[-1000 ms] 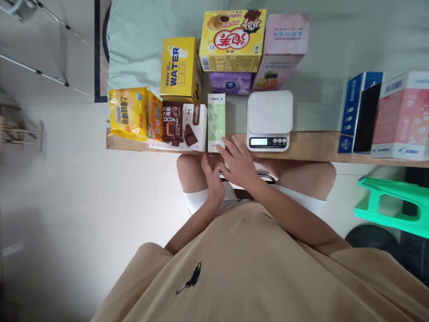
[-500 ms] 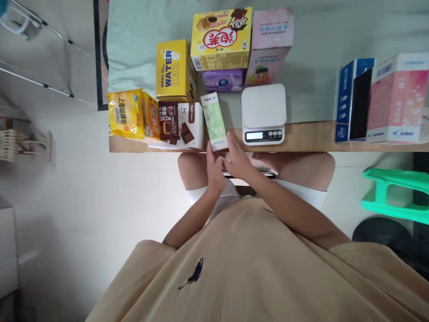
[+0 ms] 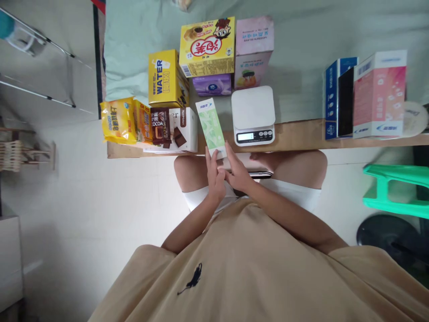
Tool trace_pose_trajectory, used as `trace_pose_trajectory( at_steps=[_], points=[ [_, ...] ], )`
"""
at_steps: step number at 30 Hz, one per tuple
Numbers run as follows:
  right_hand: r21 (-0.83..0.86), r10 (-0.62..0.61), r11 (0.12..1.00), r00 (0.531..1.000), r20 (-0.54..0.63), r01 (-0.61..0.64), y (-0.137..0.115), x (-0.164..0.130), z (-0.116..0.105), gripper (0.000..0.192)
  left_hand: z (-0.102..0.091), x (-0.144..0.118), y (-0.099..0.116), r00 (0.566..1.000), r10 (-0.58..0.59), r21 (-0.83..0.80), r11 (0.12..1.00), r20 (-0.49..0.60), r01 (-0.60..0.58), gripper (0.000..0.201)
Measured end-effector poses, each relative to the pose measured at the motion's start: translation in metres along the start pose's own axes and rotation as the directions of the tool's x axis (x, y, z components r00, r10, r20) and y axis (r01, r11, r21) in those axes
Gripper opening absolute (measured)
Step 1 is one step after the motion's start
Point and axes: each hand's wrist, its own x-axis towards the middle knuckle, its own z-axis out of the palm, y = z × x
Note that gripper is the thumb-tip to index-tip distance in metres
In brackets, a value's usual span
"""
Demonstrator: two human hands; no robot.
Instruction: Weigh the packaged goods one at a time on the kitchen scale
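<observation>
I have both hands at the near end of a slim green-and-white carton (image 3: 210, 126), which sits at the front of the worktop (image 3: 300, 133). It is skewed, its far end swung to the left and its near end reaching the front edge. The digital kitchen scale (image 3: 253, 109) stands apart on its right, display lit; a white box with chocolate pictured on it (image 3: 188, 129) is just left, and I can't tell whether the carton's far corner touches it.

The left hand (image 3: 215, 176) has fingers extended beside the near left corner, the right hand (image 3: 237, 171) a finger along the near right one. Each grip looks loosely open, with the carton's end between them. Whether either is pressing, or has any real hold, I can't tell from here.

I'd judge the carton to be thin card: light unless filled, stiff along its edges, easy to dent on its broad face, and a bit slick if the print is glossy. I'd take it by the two long sides, nearer the middle than now, because an end hold would let the far end droop. Gentle, even pressure should suffice.
</observation>
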Motion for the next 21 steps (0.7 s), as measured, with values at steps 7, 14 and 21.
trace_pose_trajectory(
  at_steps=[7,14,21],
  points=[
    [-0.14,-0.065,0.989,0.988,-0.143,0.044,-0.012,-0.011,-0.049,0.087,0.027,0.013,0.024,0.984,0.065,-0.064,0.996,0.167,-0.055,0.07],
    [-0.216,-0.048,0.976,0.946,-0.32,-0.023,-0.004,-0.005,-0.091,0.086,0.069,0.05,0.041,0.942,0.064,-0.144,0.989,0.33,-0.017,0.069],
    [-0.193,-0.011,0.979,0.936,-0.353,-0.061,0.016,-0.009,-0.094,0.082,0.084,0.052,0.034,0.938,0.06,-0.114,0.993,0.342,-0.022,0.063]
  ],
)
